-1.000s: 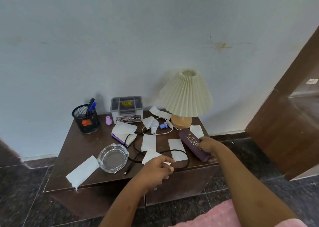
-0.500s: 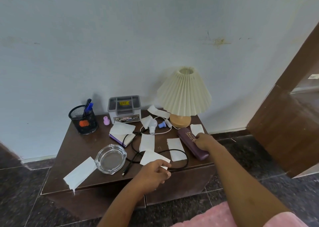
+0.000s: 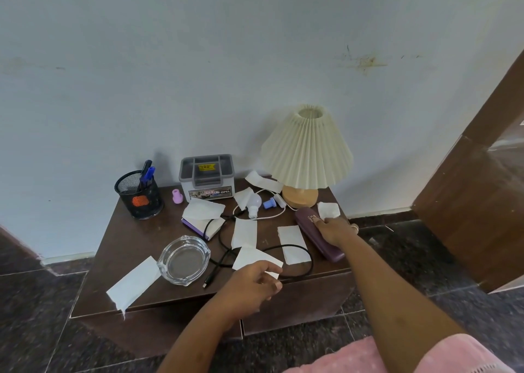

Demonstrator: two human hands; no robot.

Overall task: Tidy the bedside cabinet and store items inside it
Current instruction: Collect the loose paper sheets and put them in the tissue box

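While your right hand [image 3: 333, 232] curls round the purple case [image 3: 306, 219] at the cabinet's [image 3: 136, 239] right edge, your left hand [image 3: 252, 283] sits bent over a paper slip [image 3: 252, 256] and the black cable [image 3: 300, 249]; whether it pinches either cannot be told. Lifting the case carelessly could knock the tissue [image 3: 328, 210] off or bump the lamp [image 3: 307, 148].

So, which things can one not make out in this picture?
Head view only:
- Inside of the cabinet: its front is shut.
- Gold lettering on the purple case: partly under the right hand, too small.
- What, if anything, the left hand holds: curled fingers hide it.
- Yellow label on the grey box: too small.
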